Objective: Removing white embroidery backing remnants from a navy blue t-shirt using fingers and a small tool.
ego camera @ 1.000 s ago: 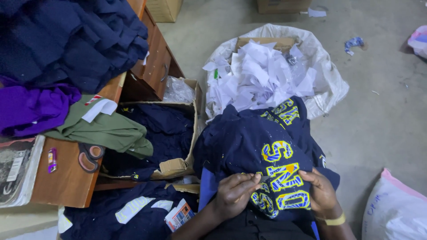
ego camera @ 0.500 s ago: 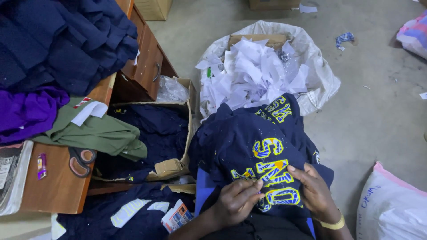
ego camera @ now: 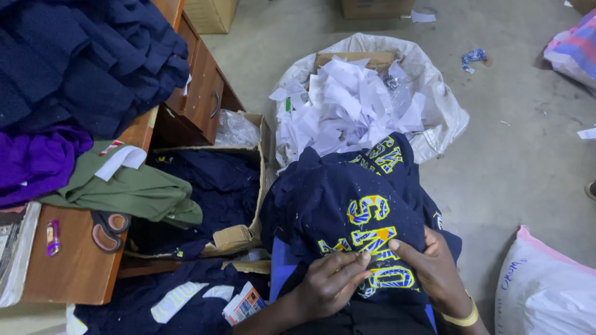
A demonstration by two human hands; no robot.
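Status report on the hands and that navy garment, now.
Left hand and right hand both pinching at the yellow lettering on the navy garment. Sack of paper scraps just beyond.

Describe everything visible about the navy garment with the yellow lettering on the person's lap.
The navy garment is dark blue knit-looking fabric, bunched and draped over the person's lap, its far end reaching the white sack of paper scraps. Large yellow letters with blue outlines run across it, creased by folds. Pale specks dot the cloth. The left hand and right hand press fingertips onto the lettering near its lower edge.
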